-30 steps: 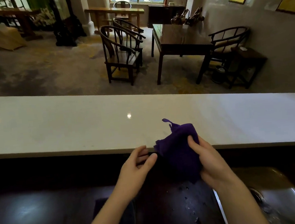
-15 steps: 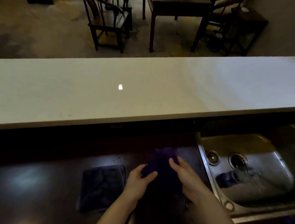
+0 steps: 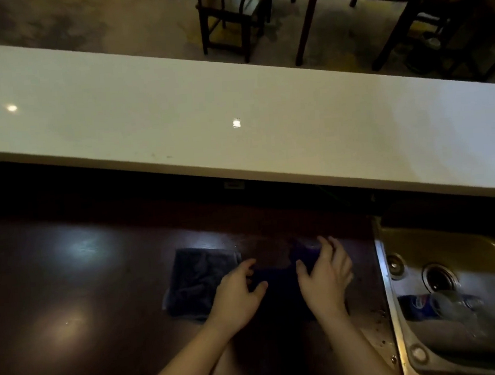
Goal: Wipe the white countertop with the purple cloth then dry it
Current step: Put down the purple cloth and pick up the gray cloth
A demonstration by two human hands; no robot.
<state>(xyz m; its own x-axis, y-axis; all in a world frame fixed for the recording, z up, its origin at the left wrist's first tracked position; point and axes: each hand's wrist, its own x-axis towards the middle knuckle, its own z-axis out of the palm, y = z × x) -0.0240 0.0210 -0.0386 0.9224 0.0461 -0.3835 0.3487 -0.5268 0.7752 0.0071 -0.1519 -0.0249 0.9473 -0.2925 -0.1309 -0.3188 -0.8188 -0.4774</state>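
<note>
The white countertop (image 3: 174,116) runs as a long raised ledge across the view, bare and glossy with two light reflections. Below it, on the dark brown lower counter (image 3: 70,292), lies the purple cloth (image 3: 278,277), dark and hard to make out in the shadow. My left hand (image 3: 237,293) grips its left edge between thumb and fingers. My right hand (image 3: 326,279) holds its right side, fingers spread over the far corner. Both hands are well below the white countertop's near edge.
A folded dark grey-blue cloth (image 3: 200,278) lies on the lower counter, just left of my left hand. A steel sink (image 3: 456,264) sits at the right with a blue-labelled plastic bottle (image 3: 436,305) lying in it. Dark wooden chairs and a table stand on the floor beyond the ledge.
Both hands brought the purple cloth down from the white countertop's near edge onto the dark lower counter. The view tilted downward, revealing the sink and the grey-blue cloth.
</note>
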